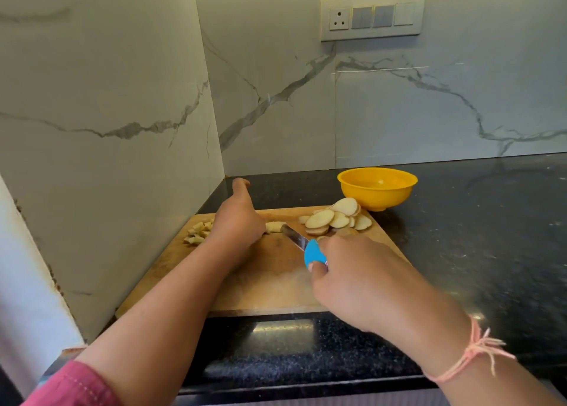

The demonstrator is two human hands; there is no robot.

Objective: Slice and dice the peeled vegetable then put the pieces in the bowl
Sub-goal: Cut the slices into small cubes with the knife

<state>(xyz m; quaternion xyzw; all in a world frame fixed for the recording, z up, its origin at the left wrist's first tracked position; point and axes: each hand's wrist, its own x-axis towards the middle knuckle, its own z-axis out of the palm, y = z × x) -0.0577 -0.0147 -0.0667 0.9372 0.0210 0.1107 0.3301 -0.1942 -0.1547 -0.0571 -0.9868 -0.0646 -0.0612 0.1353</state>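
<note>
The work stands in the dicing step, with slicing apparently finished and nothing yet in the bowl. The left hand (237,221) lies over the pale piece being cut (274,227), near the middle of the far edge of the chopping board (270,283), with its thumb stuck out toward the wall. Its fingers are hidden behind the back of the hand, so I cannot tell whether they curl round the piece or only press it flat. The right hand (346,276) is wrapped tight round the blue handle of the knife (306,247), and the blade slants away toward the exposed end of that piece, its tip touching or just beside it. To the left of the left hand lies a small cluster of diced pieces (199,232). At the far right corner of the board lies a fanned heap of round slices (334,218), not yet diced. The yellow bowl (377,187) stands on the dark bench (475,237) just beyond that heap, and it looks empty. The next move probably calls for a short downward cut across the free end, with the holding fingers kept back from the blade. After that the heap of slices needs the same treatment before anything goes into the bowl.
</note>
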